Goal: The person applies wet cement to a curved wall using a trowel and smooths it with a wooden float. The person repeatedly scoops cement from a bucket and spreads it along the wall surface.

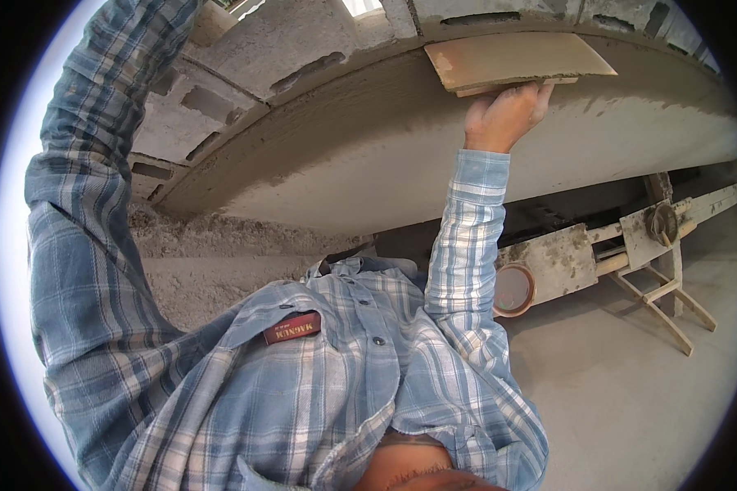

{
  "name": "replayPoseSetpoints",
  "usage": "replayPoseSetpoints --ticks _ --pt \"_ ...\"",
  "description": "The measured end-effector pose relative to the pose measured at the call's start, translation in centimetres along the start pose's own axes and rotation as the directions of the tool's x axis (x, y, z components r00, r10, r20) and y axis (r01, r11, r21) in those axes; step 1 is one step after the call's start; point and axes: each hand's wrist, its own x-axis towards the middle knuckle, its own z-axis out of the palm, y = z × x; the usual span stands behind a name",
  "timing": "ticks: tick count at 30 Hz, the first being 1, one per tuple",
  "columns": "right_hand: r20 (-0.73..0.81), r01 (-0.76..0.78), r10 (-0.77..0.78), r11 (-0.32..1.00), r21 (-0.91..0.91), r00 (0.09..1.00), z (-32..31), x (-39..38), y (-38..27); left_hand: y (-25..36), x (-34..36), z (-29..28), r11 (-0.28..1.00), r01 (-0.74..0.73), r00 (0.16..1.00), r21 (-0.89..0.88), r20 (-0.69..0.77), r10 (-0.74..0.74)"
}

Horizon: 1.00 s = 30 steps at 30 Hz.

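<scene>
While looking along the raised arms, see first a grey wall (344, 184), bent into an arc by the lens, with a darker, damp-looking band of coating (303, 135) above a paler, smoother stretch. At lower right, see a pale floor (622, 385); along the top and upper left, hollow blockwork (254, 69) bordering the damp band. Above the floor, note plank staging (561, 258) with wooden legs (663, 319).

In the lower middle, find a blue-and-white plaid shirt (360, 360), with the left sleeve (90, 188) running up the side and out past the top edge. Cannot tell the state of the left hand, being out of view.

Right of centre near the top, find a flat tan board (516, 59), held in front of the damp band; cannot tell whether touching it. Near the staging's left end, note a round bucket (514, 289) with a reddish rim and pale contents; farther right, a dark round container (662, 222).

Under the board, see the right hand (506, 119), closed around its wooden underpiece (477, 90). Lastly, note a dark red pack (291, 328) poking from the chest pocket, and small dark shirt buttons (377, 341).
</scene>
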Motion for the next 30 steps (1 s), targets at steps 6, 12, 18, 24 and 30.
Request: replayPoseSetpoints --ticks 6,12,18,24,30 --pt "0.043 -0.117 0.117 0.993 -0.010 0.992 3.2 -9.5 2.9 0.3 -1.9 -0.2 1.000 0.019 1.000 -0.009 -0.008 -0.019" --pt "0.155 -0.355 0.329 0.915 0.193 0.931 4.3 -17.3 5.9 0.5 0.2 1.1 0.998 -0.039 0.999 -0.044 -0.009 0.038" --pt "0.001 -0.162 0.168 0.948 0.276 0.986 1.0 -10.8 1.4 -0.7 0.8 0.0 0.999 0.007 1.000 -0.043 0.008 -0.007" --pt "-0.065 0.137 -0.131 0.984 0.116 0.989 -1.4 1.4 -0.5 -0.8 4.3 0.8 0.996 -0.013 0.999 -0.090 0.036 0.017" --pt "-0.052 0.032 -0.023 0.982 0.184 0.998 0.1 -0.1 0.8 -0.8 4.9 0.2 0.997 0.015 0.999 -0.080 0.036 -0.012"
